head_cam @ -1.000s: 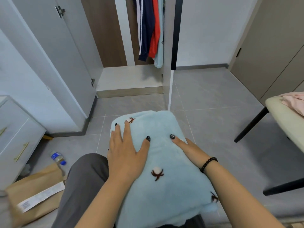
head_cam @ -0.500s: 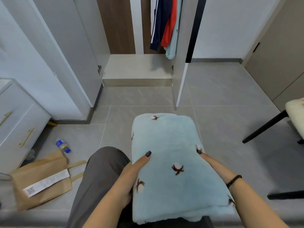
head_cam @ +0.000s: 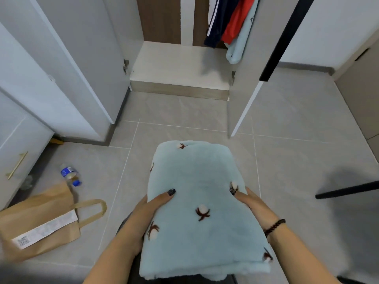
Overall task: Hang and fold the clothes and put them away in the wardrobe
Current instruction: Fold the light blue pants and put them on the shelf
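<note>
Folded blue garment (head_cam: 196, 193) between both hands

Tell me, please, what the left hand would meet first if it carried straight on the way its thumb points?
Only the folded blue garment it already grips; the left hand points across it towards the right hand.

Dark nail polish; beaded bracelet (head_cam: 274, 227), seemingly dark red-brown; bare forearms.

1. I see the folded fluffy garment (head_cam: 196, 201) is pale blue, with brown-and-white cotton-flower motifs.
2. In the wardrobe hang a navy garment with white stripes (head_cam: 215, 25), a red garment (head_cam: 235, 23) and a pale blue one (head_cam: 240, 44).
3. The paper bag (head_cam: 39, 222) is brown.
</note>
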`<state>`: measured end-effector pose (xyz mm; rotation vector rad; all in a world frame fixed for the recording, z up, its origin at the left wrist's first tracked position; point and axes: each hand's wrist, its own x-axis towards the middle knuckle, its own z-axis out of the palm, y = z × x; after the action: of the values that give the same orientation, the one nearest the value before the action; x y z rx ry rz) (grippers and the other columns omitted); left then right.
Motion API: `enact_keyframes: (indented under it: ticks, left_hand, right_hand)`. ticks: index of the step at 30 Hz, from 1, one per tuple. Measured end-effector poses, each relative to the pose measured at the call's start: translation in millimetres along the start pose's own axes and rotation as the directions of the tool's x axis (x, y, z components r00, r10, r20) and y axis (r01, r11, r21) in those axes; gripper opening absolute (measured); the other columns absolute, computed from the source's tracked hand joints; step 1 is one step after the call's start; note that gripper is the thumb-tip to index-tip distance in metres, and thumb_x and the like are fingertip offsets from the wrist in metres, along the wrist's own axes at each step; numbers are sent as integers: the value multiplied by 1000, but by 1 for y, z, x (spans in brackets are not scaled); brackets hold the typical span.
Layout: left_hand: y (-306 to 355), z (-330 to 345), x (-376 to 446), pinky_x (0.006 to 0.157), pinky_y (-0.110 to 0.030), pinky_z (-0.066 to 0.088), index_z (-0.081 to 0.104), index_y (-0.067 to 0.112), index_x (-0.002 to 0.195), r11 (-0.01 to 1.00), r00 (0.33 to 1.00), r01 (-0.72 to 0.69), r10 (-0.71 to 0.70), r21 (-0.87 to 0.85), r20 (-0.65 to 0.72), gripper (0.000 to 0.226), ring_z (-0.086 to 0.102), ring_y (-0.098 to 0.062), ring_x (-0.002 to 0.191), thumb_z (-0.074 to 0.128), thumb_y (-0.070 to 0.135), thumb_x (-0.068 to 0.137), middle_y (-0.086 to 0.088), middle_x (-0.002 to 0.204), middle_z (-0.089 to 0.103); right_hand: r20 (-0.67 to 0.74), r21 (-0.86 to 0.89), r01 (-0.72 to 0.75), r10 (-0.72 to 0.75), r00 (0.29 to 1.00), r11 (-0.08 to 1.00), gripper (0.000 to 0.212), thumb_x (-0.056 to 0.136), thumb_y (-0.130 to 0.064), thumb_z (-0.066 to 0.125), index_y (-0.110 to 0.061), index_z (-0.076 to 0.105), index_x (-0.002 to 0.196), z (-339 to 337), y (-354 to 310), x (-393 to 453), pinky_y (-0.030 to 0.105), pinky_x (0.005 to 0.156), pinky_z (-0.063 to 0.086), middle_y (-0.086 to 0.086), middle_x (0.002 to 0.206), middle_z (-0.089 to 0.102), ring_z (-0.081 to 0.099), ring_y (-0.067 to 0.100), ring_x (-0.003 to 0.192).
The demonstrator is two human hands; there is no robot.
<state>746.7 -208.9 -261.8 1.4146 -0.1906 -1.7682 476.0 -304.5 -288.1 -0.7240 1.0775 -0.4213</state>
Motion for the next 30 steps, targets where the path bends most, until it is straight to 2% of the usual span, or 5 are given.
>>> enact_keyframes:
  ticks: [13, 17, 22, 26, 30]
  left_hand:
    - [209, 67, -87, 84, -42, 56, 70, 44, 100, 959, 953, -259, 273, 116, -130, 51, 71, -23, 100, 90, 54, 54, 1, 112, 73]
    - [268, 110, -142, 92, -47, 52, 67, 35, 114, 944, 946, -292, 309, 151, -98, 64, 69, -26, 104, 91, 50, 56, -2, 116, 71]
    - [332, 168, -192, 84, -38, 57, 68, 33, 113, 919, 934, -341, 354, 199, -37, 69, 71, -23, 101, 92, 50, 51, 1, 112, 73]
    - [376, 210, -218, 75, -32, 60, 70, 43, 102, 872, 895, -438, 446, 220, 14, 50, 72, -21, 98, 90, 49, 56, 3, 110, 73]
    - [410, 233, -237, 85, -41, 57, 65, 37, 115, 830, 858, -503, 513, 239, 25, 64, 71, -21, 100, 90, 48, 57, 3, 112, 73]
  right_hand:
    - [63, -184, 129, -119, 991, 975, 90, 48, -56, 89, -31, 54, 127, 90, -250, -15, 44, 92, 52, -4, 119, 68, 65, 21, 109]
    - [122, -224, 107, -81, 989, 969, 98, 39, -54, 92, -26, 52, 124, 101, -333, -69, 37, 80, 58, -3, 113, 71, 68, 22, 103]
    - [165, -275, 211, -170, 971, 938, 82, 48, -50, 91, -29, 57, 120, 106, -423, -130, 36, 81, 57, -3, 112, 71, 69, 20, 102]
    - [127, -355, 391, -370, 920, 849, 39, 68, -34, 81, -45, 68, 103, 114, -474, -168, 14, 71, 53, -13, 104, 72, 68, 5, 95]
    - [120, -369, 479, -470, 874, 797, 38, 74, -17, 74, -47, 69, 96, 117, -512, -186, 13, 67, 53, -12, 100, 73, 69, 5, 90]
